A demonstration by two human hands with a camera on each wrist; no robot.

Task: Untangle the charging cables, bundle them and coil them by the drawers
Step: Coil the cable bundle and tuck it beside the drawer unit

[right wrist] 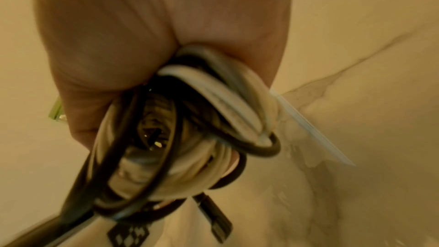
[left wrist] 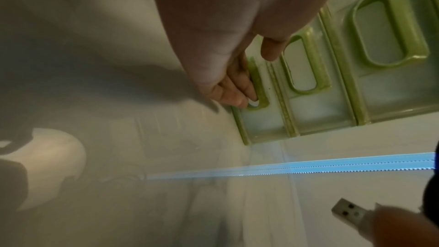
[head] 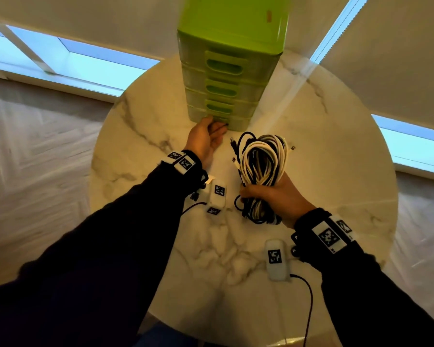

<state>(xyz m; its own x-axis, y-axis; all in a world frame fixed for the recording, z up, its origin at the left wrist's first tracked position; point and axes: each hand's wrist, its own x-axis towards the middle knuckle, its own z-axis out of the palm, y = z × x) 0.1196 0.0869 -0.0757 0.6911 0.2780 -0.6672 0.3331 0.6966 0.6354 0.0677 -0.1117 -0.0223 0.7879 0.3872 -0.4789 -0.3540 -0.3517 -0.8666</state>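
A green drawer unit (head: 226, 71) stands at the back of the round marble table (head: 336, 151). My left hand (head: 217, 127) reaches its lowest drawer, and the fingers (left wrist: 237, 89) curl into that drawer's green handle (left wrist: 259, 84). The drawer looks closed. To the right, my right hand (head: 266, 196) grips a coiled bundle of black and white charging cables (head: 263, 159) just above the table, in front of the unit. In the right wrist view the coil (right wrist: 190, 138) fills my fist, with a black plug (right wrist: 213, 219) hanging below. A USB plug (left wrist: 349, 211) sticks out of the bundle.
Two white tagged boxes (head: 218, 194) (head: 276, 259) lie on the table near my wrists, one trailing a thin black wire (head: 308, 296). The table's round edge is close on both sides. Window blinds hang behind the unit.
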